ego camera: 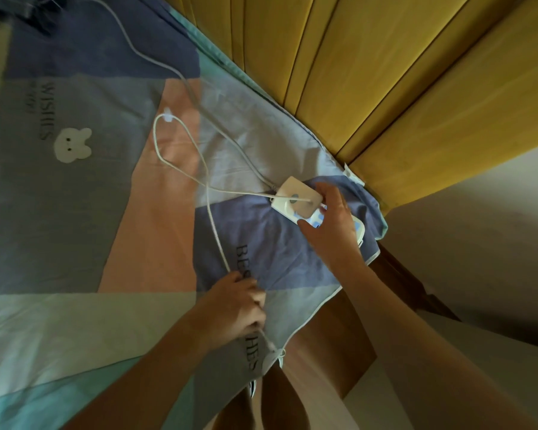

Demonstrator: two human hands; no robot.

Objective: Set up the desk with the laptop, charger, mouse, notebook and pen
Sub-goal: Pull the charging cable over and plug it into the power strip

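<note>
A white charger brick (295,200) lies on a patchwork bedsheet (75,212) near the bed's right corner. My right hand (330,225) is wrapped around its right end, fingers closed on it. A thin white cable (180,125) loops from the brick across the sheet and runs down into my left hand (236,302), which is closed on it. The cable's plug end (275,355) hangs below my left fist. A thicker grey cord (156,62) leads from the brick to the upper left. Under my right hand lies a white and blue object (359,229), mostly hidden.
A yellow padded headboard (385,72) runs along the right of the bed. A white wall (479,243) and a brown wooden bed edge (330,336) lie at the lower right. Dark blurred items (28,13) sit at the top left corner.
</note>
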